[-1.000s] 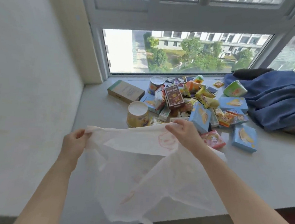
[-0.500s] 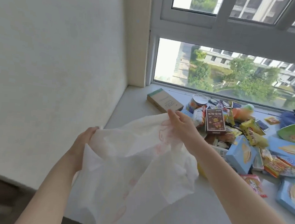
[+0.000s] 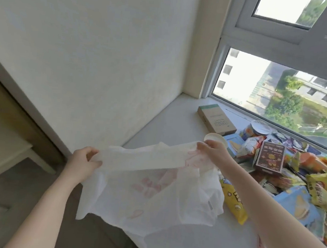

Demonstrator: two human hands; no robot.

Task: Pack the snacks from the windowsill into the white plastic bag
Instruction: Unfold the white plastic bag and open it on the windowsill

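A thin white plastic bag with faint red print hangs between my two hands over the front left of the windowsill. My left hand grips its left edge. My right hand pinches the bag's top rim at the right. A pile of snacks lies to the right: a dark brown box, a yellow packet, blue boxes, a round tub and a white-lidded cup partly hidden by my right hand.
A tan cardboard box lies at the back left of the sill by the window. A white wall closes the left side. Below left are a wooden door frame and the floor.
The view has swung left and tilted. Both hands have lifted the bag's rim and pulled it apart, moving it left, partly beyond the sill's front edge.
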